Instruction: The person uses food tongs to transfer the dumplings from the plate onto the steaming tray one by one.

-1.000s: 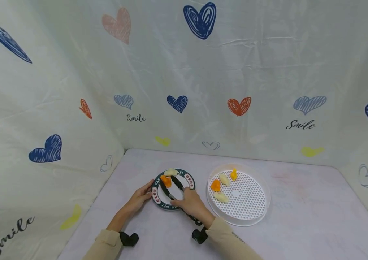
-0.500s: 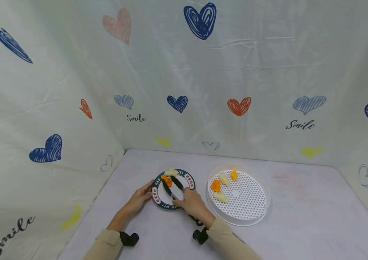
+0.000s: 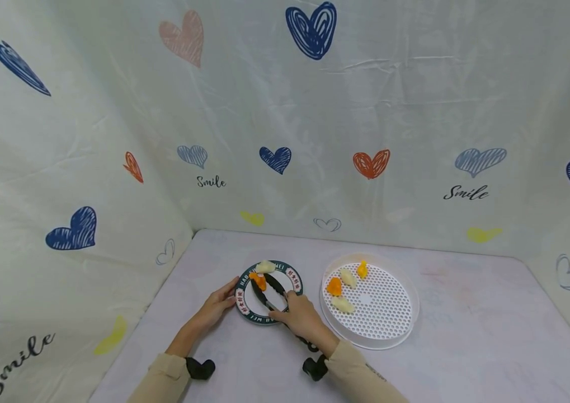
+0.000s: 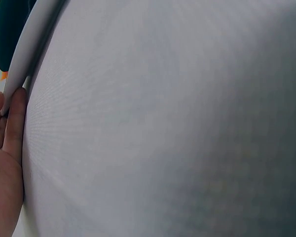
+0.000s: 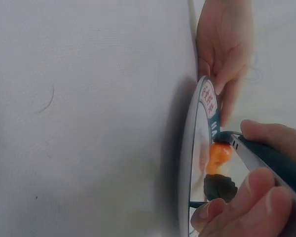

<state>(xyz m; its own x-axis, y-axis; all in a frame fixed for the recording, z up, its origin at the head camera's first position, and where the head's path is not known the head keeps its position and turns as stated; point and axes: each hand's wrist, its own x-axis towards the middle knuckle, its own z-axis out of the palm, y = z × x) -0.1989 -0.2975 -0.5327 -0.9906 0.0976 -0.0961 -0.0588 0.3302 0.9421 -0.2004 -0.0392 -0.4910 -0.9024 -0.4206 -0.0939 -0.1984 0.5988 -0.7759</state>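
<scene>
Right grip (image 3: 301, 314): curled round black tongs (image 5: 271, 160), tips apart, astride one orange piece (image 3: 262, 281) on the plate (image 3: 293, 278), forward-left of this grip. Left grip (image 3: 218, 304): pinching the plate's left rim.

The right hand (image 5: 259, 183) gripped a pair of dark-tipped tongs (image 5: 272, 159) over a lettered plate (image 5: 188, 163), with an orange food piece (image 5: 219, 153) lying between the two tips (image 5: 220, 187). The left hand (image 5: 227, 44) touched the plate's left edge.
</scene>
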